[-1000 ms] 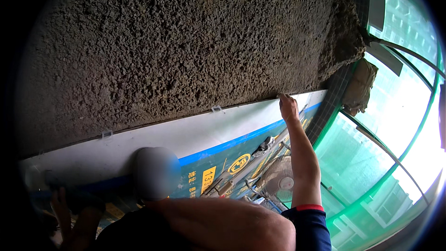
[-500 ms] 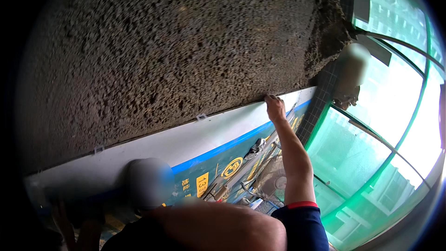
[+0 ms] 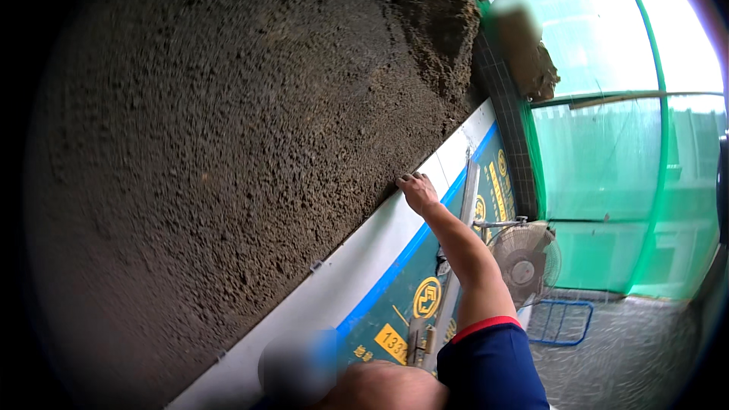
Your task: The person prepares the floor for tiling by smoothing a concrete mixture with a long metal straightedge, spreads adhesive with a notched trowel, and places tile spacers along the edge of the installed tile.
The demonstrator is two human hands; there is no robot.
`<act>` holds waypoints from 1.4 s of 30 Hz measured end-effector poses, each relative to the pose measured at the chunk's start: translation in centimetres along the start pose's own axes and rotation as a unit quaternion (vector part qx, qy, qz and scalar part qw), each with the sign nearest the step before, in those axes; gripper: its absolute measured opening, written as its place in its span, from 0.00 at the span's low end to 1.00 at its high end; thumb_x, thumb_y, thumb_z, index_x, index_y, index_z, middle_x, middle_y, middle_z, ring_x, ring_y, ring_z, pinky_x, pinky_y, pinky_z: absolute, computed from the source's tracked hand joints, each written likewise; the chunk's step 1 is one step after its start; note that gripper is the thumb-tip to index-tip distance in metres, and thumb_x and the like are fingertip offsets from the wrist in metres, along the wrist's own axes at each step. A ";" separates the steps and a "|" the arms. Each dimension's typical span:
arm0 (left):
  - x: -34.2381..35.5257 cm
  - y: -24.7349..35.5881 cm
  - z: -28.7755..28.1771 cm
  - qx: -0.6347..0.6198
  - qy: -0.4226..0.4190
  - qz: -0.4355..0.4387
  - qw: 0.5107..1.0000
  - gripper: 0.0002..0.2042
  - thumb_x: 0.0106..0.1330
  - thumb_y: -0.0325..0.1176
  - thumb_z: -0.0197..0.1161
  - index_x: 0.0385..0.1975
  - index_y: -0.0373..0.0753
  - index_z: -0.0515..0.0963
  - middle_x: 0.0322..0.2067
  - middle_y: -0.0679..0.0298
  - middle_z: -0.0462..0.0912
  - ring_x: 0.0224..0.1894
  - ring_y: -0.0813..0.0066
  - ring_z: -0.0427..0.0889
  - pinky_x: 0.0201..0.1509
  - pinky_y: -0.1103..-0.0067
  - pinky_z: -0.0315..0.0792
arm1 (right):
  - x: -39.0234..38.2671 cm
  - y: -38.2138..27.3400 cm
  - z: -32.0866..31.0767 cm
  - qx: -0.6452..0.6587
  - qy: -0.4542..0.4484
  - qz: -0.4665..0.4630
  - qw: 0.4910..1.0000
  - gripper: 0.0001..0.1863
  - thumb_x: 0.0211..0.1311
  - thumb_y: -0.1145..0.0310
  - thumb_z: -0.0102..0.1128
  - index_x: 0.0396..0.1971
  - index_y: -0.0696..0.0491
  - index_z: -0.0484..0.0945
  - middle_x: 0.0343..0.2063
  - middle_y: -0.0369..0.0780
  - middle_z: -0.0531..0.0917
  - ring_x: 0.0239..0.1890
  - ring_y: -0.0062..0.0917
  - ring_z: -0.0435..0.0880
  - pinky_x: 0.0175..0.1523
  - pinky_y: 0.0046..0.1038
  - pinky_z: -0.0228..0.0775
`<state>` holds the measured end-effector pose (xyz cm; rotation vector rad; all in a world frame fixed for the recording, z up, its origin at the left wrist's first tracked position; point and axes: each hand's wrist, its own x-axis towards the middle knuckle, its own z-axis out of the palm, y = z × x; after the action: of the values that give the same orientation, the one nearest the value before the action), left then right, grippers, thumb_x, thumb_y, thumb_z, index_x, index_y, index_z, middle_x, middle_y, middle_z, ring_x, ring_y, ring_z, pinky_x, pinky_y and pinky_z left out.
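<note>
My right hand (image 3: 418, 190) reaches in from the lower right, below a dark blue sleeve with red trim. Its bent fingers are hooked over the upper edge of a white wall tile (image 3: 364, 245), where it meets rough grey-brown mortar (image 3: 250, 129). A thin seam crosses the white surface just beyond the fingertips. Small clear clips (image 3: 316, 266) stand along that same edge, nearer to me. Bare skin, perhaps my left arm (image 3: 387, 387), shows blurred at the lower edge. My left hand cannot be made out there.
Below the white strip lie blue tape (image 3: 395, 269) and green printed sheeting (image 3: 380, 307). A round fan (image 3: 524, 269) and a blue metal frame (image 3: 562, 324) stand at the right. Green netting (image 3: 600, 167) covers the window side; a brown bundle (image 3: 524, 53) hangs by dark tiles.
The view has turned, so the tile edge slopes more steeply and the fan and floor show more fully. My right hand remains at the tile's edge.
</note>
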<state>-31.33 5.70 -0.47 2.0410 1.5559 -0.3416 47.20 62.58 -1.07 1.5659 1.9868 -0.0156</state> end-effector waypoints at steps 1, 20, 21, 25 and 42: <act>0.2 -0.5 0.6 -0.117 -0.075 -0.166 0.976 0.35 0.74 0.59 0.50 0.72 0.41 0.64 0.62 0.45 0.74 0.58 0.47 0.75 0.61 0.64 0.71 | -0.1 0.0 0.0 0.011 0.005 0.002 1.000 0.13 0.65 0.71 0.50 0.43 0.48 0.82 0.44 0.40 0.84 0.54 0.38 0.80 0.60 0.40 0.69; -1.1 0.4 0.3 -0.139 -0.103 -0.112 0.979 0.50 0.46 0.62 0.68 0.68 0.34 0.68 0.47 0.33 0.77 0.47 0.27 0.76 0.53 0.46 0.72 | -0.6 -1.6 0.5 0.182 0.237 0.160 0.941 0.07 0.64 0.73 0.55 0.35 0.54 0.83 0.38 0.46 0.85 0.42 0.46 0.84 0.49 0.43 0.75; -0.8 0.7 0.8 0.029 -0.012 -0.067 0.997 0.48 0.46 0.60 0.68 0.67 0.36 0.70 0.48 0.35 0.78 0.46 0.30 0.78 0.51 0.48 0.74 | -0.9 -1.7 0.1 0.197 0.233 0.156 0.939 0.06 0.64 0.71 0.60 0.37 0.53 0.84 0.39 0.45 0.86 0.44 0.45 0.84 0.50 0.41 0.76; -0.8 1.9 0.8 -0.168 -0.032 -0.240 0.956 0.45 0.48 0.58 0.68 0.66 0.37 0.70 0.48 0.36 0.79 0.45 0.32 0.79 0.50 0.49 0.74 | -2.5 -3.3 -0.7 0.209 0.180 0.019 0.961 0.06 0.62 0.72 0.64 0.37 0.52 0.86 0.41 0.42 0.88 0.46 0.41 0.85 0.54 0.37 0.77; -0.4 2.0 0.5 -0.253 0.029 -0.208 0.944 0.38 0.57 0.59 0.69 0.60 0.33 0.76 0.45 0.36 0.80 0.42 0.32 0.80 0.49 0.52 0.77 | -1.9 -4.9 -2.9 0.100 0.072 -0.151 0.981 0.08 0.63 0.73 0.61 0.42 0.53 0.83 0.39 0.43 0.86 0.44 0.41 0.83 0.53 0.40 0.75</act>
<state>-29.54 4.71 -0.14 1.3380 1.8763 -0.0218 41.83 60.45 0.47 1.4015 2.3846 -0.2372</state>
